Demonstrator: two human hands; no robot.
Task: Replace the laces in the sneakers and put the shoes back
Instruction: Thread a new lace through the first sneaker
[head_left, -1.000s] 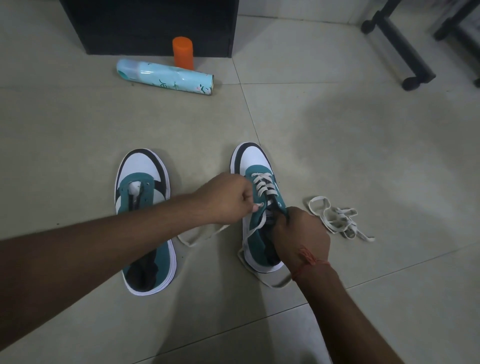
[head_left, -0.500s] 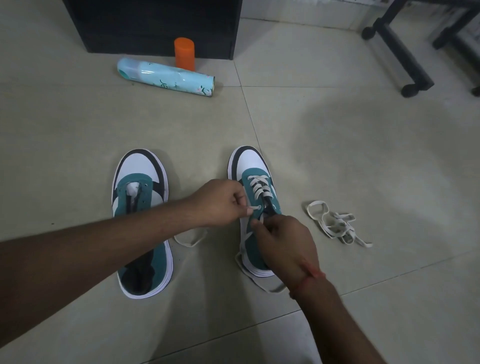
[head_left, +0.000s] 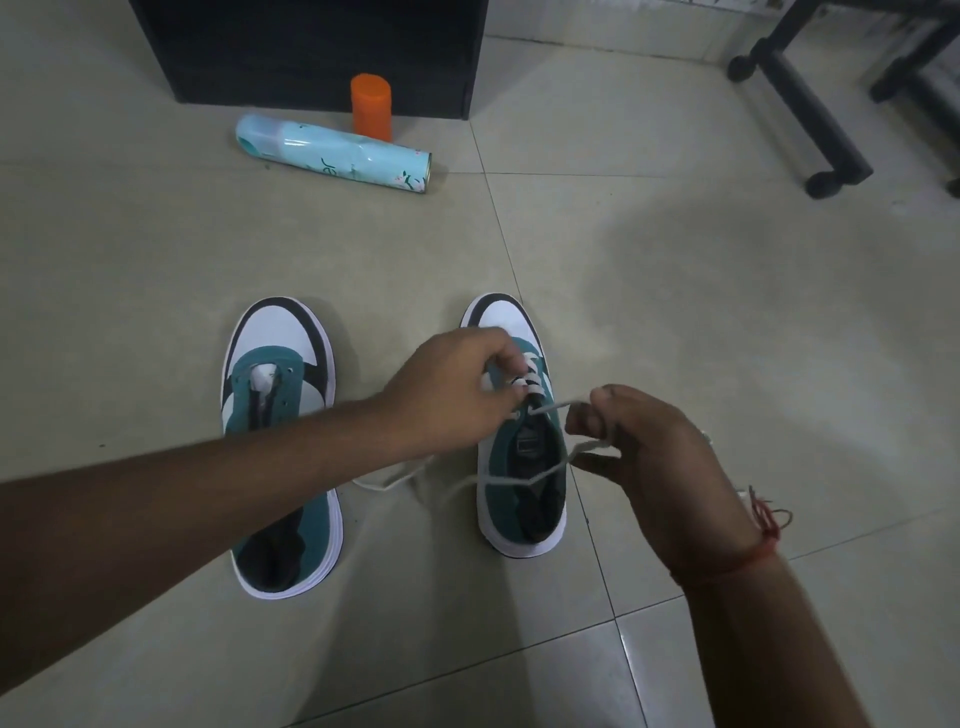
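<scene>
Two teal, white and black sneakers stand side by side on the tiled floor. The left sneaker has no lace and its tongue is bare. The right sneaker is partly laced with a white lace near the toe. My left hand pinches the crossed lace over the upper eyelets. To the right of the shoe, my right hand grips the lace's free end, pulled out sideways. A loose stretch of lace lies on the floor between the two shoes. My right hand hides the spare lace.
A light blue spray can lies on its side on the floor beyond the shoes, with an orange cap standing behind it. A dark cabinet stands at the back. Black furniture legs on casters are at the back right.
My right hand has moved from over the shoe's opening out to the right, drawing the lace through an eyelet. My left hand has shifted slightly toward the toe. The view has moved closer.
</scene>
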